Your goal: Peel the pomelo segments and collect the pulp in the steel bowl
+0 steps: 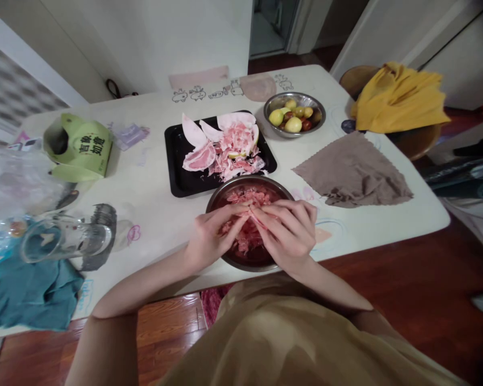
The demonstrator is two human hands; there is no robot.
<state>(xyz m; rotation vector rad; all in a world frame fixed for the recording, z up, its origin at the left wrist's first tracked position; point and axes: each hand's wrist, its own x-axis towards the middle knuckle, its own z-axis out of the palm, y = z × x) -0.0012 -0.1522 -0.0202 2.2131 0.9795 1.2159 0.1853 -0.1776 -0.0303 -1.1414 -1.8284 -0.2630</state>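
Note:
Over a steel bowl [249, 265] at the table's near edge, my left hand [213, 233] and my right hand [290, 228] meet, fingertips pinched together. Between them is a small piece of pink pomelo flesh [254, 215], partly hidden by the fingers. Loose pink pomelo pulp [247, 241] lies in the bowl beneath. Just behind the bowl, a black tray [177, 177] bears thick pale pomelo peel [193, 130], a pomelo segment [200, 157] and a heap of torn pink membrane [237, 161].
A steel bowl of small fruit [293, 124] stands behind the tray. To the right lie a brown cloth [356, 169] and a yellow cloth [400, 99] over a round basket. On the left are a green carton [92, 147], a glass jug [64, 238], plastic bags [20, 179] and a teal cloth [32, 295].

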